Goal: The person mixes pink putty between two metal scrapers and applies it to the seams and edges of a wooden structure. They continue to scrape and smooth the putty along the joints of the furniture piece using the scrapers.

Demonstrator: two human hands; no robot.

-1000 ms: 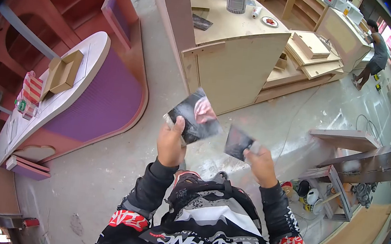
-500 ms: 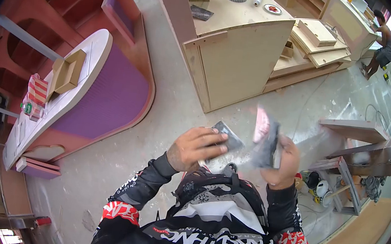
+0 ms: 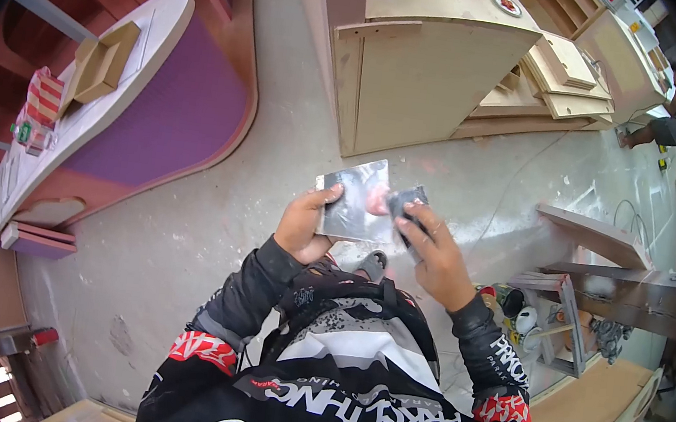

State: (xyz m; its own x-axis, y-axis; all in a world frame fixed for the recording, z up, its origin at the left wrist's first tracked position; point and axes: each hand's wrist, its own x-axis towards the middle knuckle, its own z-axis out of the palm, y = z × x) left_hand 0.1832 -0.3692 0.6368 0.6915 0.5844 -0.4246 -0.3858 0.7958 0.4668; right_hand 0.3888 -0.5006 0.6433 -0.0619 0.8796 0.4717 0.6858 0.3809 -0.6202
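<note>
My left hand (image 3: 303,224) is closed on the left edge of a shiny, flat metal putty plate (image 3: 350,212), thumb on top. A dab of pink putty (image 3: 376,200) lies near the plate's right edge. My right hand (image 3: 440,256) grips a smaller dark putty scraper (image 3: 407,200), its fingers bent over the upper face. The scraper's edge is right at the plate's right side, close by the putty. Both tools are held in front of my waist, above the grey floor. A sandalled foot (image 3: 373,263) shows below the plate.
A curved purple counter (image 3: 174,98) with a cardboard tray (image 3: 103,64) stands left. Ahead is a plywood counter (image 3: 429,87) with stacked panels (image 3: 570,71). On the right are a small stepladder (image 3: 567,323) and a board (image 3: 597,234). A person (image 3: 674,117) crouches far right.
The hands have come together. The pink-smeared plate, tilted up at the right before, now lies flat in my left hand; my right hand holds the dark scraper. The view has shifted slightly.
</note>
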